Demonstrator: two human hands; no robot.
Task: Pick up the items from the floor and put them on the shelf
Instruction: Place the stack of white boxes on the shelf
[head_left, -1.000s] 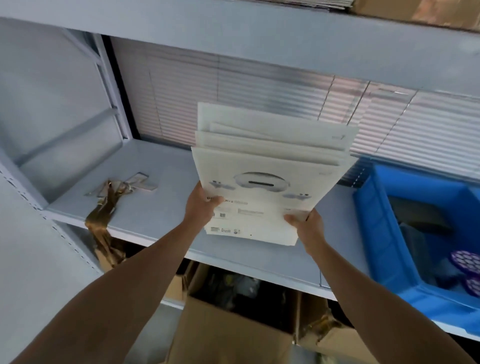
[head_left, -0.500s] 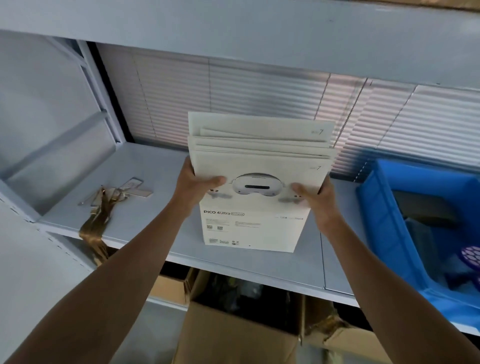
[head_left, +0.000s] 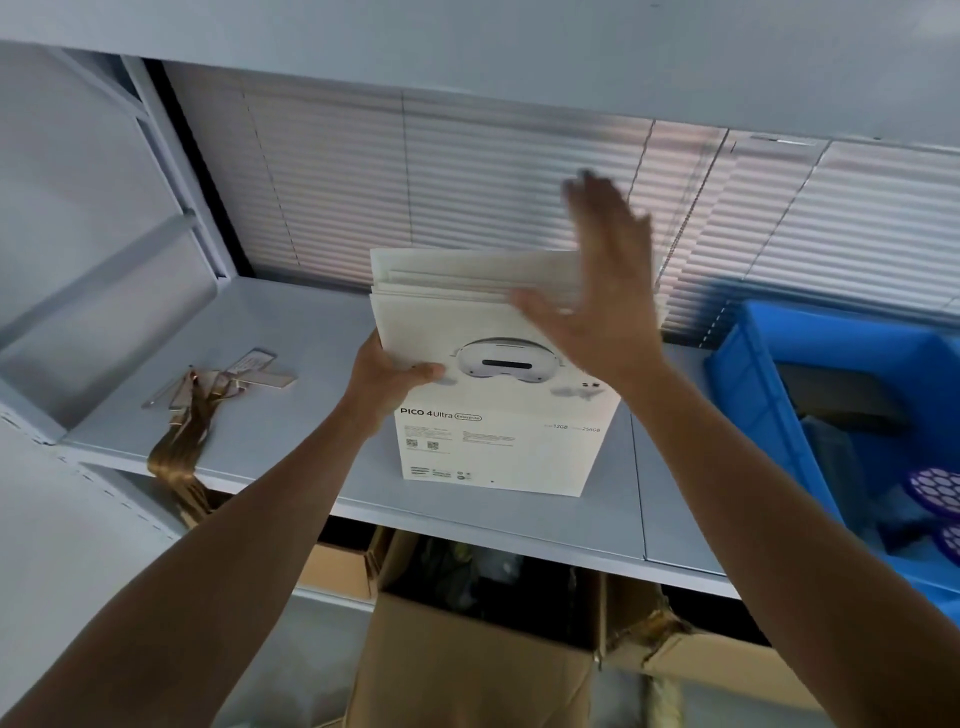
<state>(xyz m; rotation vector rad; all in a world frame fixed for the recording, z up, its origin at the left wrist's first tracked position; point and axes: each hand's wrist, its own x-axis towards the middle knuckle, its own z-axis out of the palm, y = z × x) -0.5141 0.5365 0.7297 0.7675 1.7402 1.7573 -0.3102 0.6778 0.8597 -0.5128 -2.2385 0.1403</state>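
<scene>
Flattened cartons (head_left: 498, 415): a stack of white sleeves standing on edge on the grey shelf (head_left: 311, 332), the front one printed with a headset and "PICO 4 Ultra".
Left hand (head_left: 387, 379): pinching the stack's left edge, thumb on the front face.
Right hand (head_left: 605, 296): open, fingers spread and blurred, raised in front of the stack's upper right (contact cannot be told).
Left of the stack: gold ribbon with tags (head_left: 208, 395), draped over the shelf edge.
Right of the stack: blue bin (head_left: 758, 395).
Below the stack: open cardboard box (head_left: 467, 654).
</scene>
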